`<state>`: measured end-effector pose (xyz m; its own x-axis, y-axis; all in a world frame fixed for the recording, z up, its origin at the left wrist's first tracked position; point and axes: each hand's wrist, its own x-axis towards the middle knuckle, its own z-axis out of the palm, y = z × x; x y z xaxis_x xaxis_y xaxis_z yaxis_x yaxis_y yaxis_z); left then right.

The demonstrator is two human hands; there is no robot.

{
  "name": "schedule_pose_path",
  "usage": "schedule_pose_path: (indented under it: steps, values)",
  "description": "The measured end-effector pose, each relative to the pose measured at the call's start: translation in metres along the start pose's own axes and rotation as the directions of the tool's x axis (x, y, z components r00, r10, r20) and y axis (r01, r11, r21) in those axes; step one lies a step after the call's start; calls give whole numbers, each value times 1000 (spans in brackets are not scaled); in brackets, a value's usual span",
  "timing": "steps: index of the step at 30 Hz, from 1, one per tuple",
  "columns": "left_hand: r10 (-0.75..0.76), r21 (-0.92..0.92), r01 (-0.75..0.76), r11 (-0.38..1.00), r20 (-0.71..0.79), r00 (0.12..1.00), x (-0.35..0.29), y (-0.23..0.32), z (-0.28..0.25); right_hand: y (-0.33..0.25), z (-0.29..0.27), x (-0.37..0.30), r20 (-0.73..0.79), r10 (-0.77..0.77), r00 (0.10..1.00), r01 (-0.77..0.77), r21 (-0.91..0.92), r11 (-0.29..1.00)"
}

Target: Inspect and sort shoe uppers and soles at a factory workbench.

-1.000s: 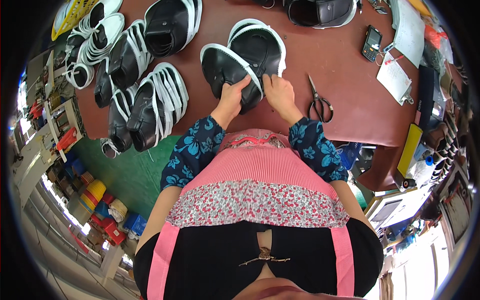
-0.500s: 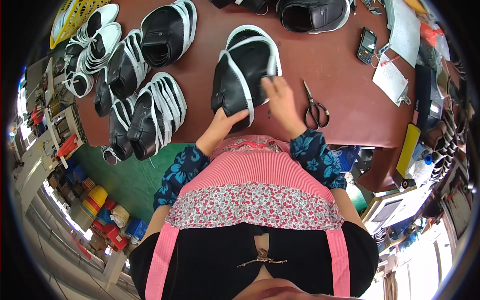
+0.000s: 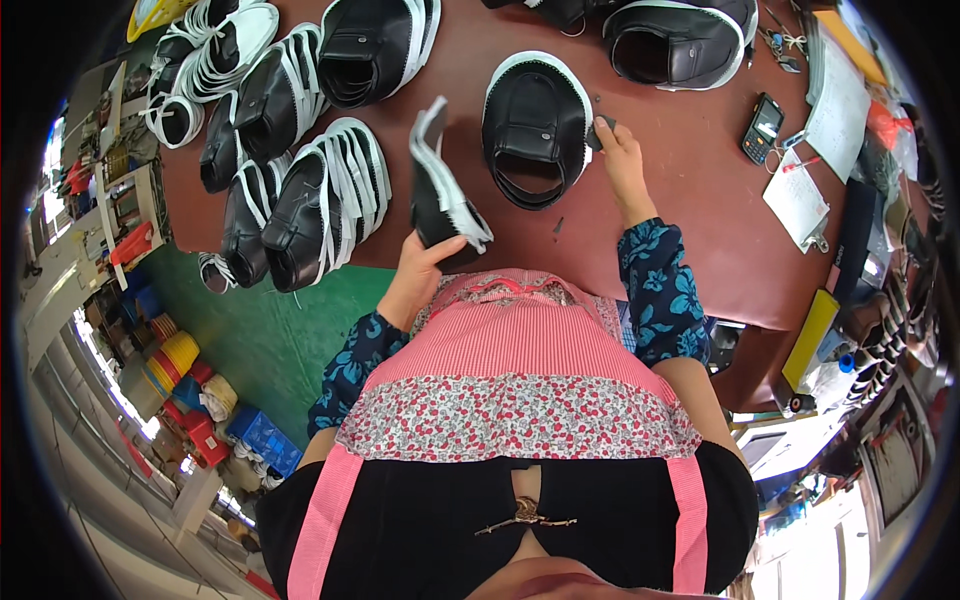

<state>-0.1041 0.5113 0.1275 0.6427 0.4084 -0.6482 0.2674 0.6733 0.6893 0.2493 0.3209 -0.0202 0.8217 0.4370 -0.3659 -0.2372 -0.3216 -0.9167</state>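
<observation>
My left hand (image 3: 410,275) is closed around the heel end of a black shoe upper (image 3: 430,205) with a white edge, held tilted on its side near the table's front edge. A second black shoe upper (image 3: 537,105) lies on the table in front of me, its white border curving round the toe and its opening toward me. Beside its right edge, my right hand (image 3: 625,170) pinches a small dark grey piece (image 3: 598,133), whose kind I cannot make out. A dark scrap (image 3: 558,228) lies below that upper.
Stacked black uppers (image 3: 325,205) with white edges fill the table's left side, and more uppers (image 3: 675,45) lie at the far right. A handheld keypad device (image 3: 763,128), a clipboard with paper (image 3: 797,205) and a red pen (image 3: 803,163) lie at right. The table (image 3: 740,260) is reddish brown.
The left hand's upper has come away from the one beneath it and swung left, tilting onto its side. My right hand has moved right. The scissors are now out of sight near my right forearm.
</observation>
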Motion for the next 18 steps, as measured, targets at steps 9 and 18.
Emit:
schedule_pose_path:
  steps: [9,18]
  values:
    - [106,177,-119,977,83,991,32,-20,79,-42,16,-55,204,36,978,-97,300,949]
    - [-48,146,24,989,162,986,57,1,96,-69,22,-98,263,45,964,-181,522,833]
